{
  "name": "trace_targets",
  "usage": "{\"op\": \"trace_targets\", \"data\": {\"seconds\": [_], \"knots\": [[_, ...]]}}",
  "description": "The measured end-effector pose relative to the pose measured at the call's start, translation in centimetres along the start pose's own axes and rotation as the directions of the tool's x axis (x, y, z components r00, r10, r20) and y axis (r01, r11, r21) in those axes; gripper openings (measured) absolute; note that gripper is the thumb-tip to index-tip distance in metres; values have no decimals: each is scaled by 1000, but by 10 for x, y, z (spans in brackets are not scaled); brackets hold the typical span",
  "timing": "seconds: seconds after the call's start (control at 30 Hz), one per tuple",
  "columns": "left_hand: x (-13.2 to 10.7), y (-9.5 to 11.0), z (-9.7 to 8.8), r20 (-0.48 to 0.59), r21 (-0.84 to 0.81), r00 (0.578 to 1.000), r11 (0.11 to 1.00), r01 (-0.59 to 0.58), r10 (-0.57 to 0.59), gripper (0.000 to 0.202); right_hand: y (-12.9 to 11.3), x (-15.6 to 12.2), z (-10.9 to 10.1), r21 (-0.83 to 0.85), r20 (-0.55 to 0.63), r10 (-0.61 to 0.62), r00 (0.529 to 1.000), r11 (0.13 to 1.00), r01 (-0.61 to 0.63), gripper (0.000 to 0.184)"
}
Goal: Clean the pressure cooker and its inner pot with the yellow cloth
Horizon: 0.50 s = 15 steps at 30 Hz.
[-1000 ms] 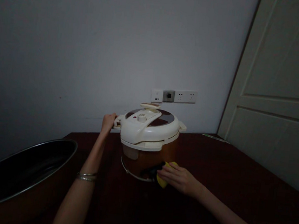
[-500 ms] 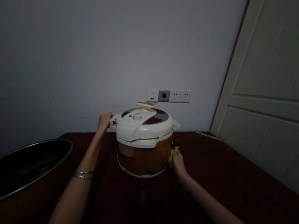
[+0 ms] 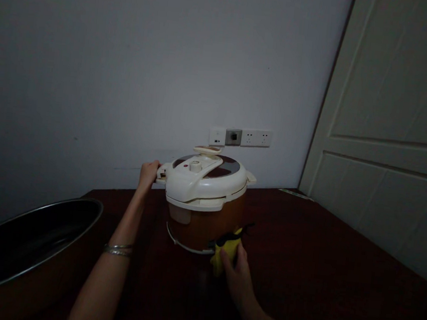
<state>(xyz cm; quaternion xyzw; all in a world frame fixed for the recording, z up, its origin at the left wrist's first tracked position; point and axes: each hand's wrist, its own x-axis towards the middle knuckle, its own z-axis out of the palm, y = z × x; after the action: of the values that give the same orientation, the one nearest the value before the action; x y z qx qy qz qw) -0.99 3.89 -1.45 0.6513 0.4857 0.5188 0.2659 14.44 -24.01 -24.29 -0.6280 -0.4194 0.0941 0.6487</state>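
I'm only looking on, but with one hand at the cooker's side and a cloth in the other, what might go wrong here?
The left hand holds the cooker at one side only, so a hard push with the cloth in the right hand could perhaps turn or slide it.

The big pot stands beside the left forearm, so a careless swing of that arm might knock it.

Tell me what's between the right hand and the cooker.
The head view shows a yellow cloth between the right hand and the cooker.
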Motion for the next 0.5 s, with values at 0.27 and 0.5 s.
{"op": "trace_targets", "data": {"seconds": [0.27, 0.5], "knots": [[0, 0, 0, 21, 17, 1000, 1000, -4, 4, 25, -77, -33, -6, 446, 436, 357, 826, 712, -543, 54], [-12, 13, -12, -85, 142, 995, 989, -48, 61, 28, -99, -50, 9, 437, 739, 186, 648, 600, -670, 48]]}}
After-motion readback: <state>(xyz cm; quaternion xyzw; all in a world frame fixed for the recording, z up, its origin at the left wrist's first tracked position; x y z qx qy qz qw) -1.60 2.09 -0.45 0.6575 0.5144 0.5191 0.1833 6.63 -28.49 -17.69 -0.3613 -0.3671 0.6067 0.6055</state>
